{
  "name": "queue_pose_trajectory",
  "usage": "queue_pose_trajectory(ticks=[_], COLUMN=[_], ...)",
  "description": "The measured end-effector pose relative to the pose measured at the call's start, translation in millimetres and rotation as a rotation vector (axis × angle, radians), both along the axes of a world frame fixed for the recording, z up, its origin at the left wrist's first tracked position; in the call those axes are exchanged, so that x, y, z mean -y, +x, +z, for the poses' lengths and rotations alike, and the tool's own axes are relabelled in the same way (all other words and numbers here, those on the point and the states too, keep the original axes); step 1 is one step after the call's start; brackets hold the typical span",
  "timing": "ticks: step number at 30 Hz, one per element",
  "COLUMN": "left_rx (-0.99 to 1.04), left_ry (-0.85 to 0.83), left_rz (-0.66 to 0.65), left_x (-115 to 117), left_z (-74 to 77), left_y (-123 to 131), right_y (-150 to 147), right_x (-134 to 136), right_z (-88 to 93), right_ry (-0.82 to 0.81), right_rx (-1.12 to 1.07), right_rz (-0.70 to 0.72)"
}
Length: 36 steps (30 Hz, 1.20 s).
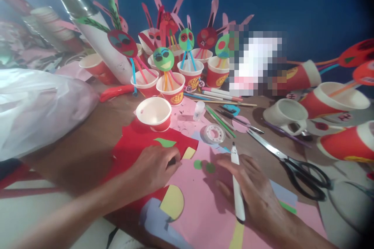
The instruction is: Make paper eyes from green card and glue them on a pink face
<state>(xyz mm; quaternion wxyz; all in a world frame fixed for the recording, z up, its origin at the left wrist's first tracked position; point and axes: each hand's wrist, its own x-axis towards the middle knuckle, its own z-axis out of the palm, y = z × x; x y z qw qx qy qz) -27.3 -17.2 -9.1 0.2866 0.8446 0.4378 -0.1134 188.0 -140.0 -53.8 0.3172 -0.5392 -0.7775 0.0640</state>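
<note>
My left hand rests curled on the red paper, fingertips pinched by a yellow paper scrap and a green leaf shape; what it pinches is hidden. My right hand lies over the pink sheet and grips a white marker, tip pointing away from me. Two small green paper dots lie between the hands. An empty red paper cup stands just beyond the left hand.
Black-handled scissors lie to the right. A tape roll, pens and sticks are mid-table. Several red cups with paper-face figures stand at the back, more cups lie at right. A white plastic bag is at left.
</note>
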Motion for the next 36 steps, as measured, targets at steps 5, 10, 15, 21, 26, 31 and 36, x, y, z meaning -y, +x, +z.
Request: queue_pose_trajectory(ticks=[5,10,15,21,26,31,36], left_rx=[0.074,0.075,0.085,0.188,0.170,0.133,0.076], left_ry=[-0.098,-0.150,-0.191,-0.169,-0.003,0.044,0.037], left_rz=[0.045,0.054,0.070,0.081,0.037,-0.012,-0.029], left_x=[11,22,25,22,19,15,9], left_z=[9.2,10.7,7.1,1.3,-2.4,-3.0,-3.5], left_y=[-17,-27,-23,-25,-30,-26,-18], right_y=[3,3,3,7,24,50,77], right_x=[-2,-3,-1,-2,-7,-14,-15], right_z=[-0.2,1.2,-2.4,-1.4,10.0,16.0,17.3], right_ry=[-0.008,0.012,-0.040,-0.242,-0.460,-0.435,-0.441], right_rx=[0.032,0.041,-0.015,-0.066,-0.155,-0.163,-0.329], right_rz=[-0.048,-0.081,-0.151,-0.154,-0.186,-0.284,-0.376])
